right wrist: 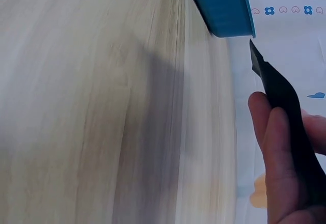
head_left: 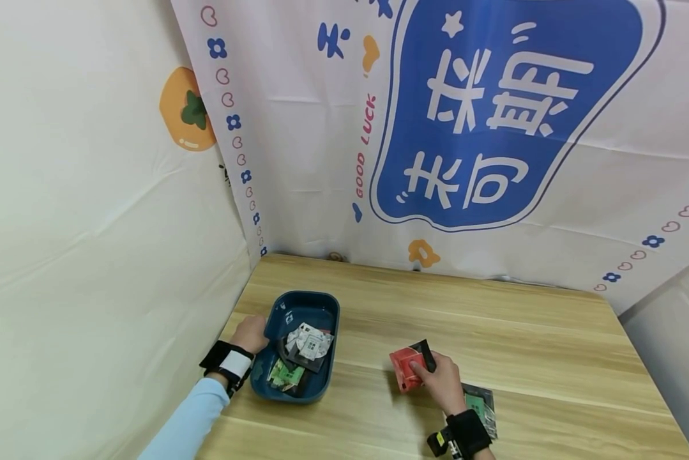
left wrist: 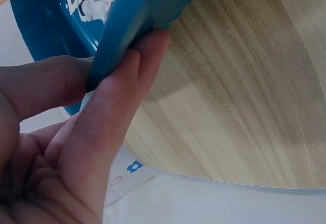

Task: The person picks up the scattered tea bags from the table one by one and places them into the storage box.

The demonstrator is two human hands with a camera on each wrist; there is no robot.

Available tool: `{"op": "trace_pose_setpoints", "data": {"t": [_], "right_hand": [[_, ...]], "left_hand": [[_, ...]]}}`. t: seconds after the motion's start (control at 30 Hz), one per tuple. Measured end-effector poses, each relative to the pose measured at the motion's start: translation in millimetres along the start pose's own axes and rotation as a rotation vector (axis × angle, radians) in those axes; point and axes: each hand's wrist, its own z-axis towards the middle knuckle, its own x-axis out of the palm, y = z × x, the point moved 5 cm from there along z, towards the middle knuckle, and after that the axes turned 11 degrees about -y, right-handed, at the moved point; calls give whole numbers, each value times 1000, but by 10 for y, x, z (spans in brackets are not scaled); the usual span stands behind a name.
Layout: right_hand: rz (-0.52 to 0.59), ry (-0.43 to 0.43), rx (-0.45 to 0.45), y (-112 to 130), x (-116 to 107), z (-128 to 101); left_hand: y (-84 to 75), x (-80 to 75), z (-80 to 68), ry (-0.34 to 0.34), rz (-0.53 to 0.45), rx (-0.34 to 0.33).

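Here's the left hand [head_left: 249, 333] clamped on the left wall of the blue tray [head_left: 312, 310], near the table's left edge; inside, white packets [head_left: 312, 342] lie beyond a green packet [head_left: 285, 375]. The right hand [head_left: 444, 383] pinches a red-and-black packet [head_left: 405, 367] above the table [head_left: 522, 332], wood stretching between it and the tray, the back edge well beyond.

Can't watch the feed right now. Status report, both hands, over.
Left hand pinching rim of blue bin. Right hand holding red packet. Green packet partly behind right wrist strap. Nothing visible between red packet and bin.
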Motion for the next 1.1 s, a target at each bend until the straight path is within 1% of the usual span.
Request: {"op": "trace_pose_setpoints", "data": {"t": [0.3,0.57,0.87,1.1], "right_hand": [[36,20,-13,78,102,0],[61,33,-36,171,188,-2],[69,29,-81,220,222,10],[106,44,-82,270,280,23]], "left_hand": [[7,-11,-8,-10,13,10],[-5,0,-10,4,2,-9],[-19,-8,-5,-7,1,6],[-2,3,-10,-3,6,3]]}}
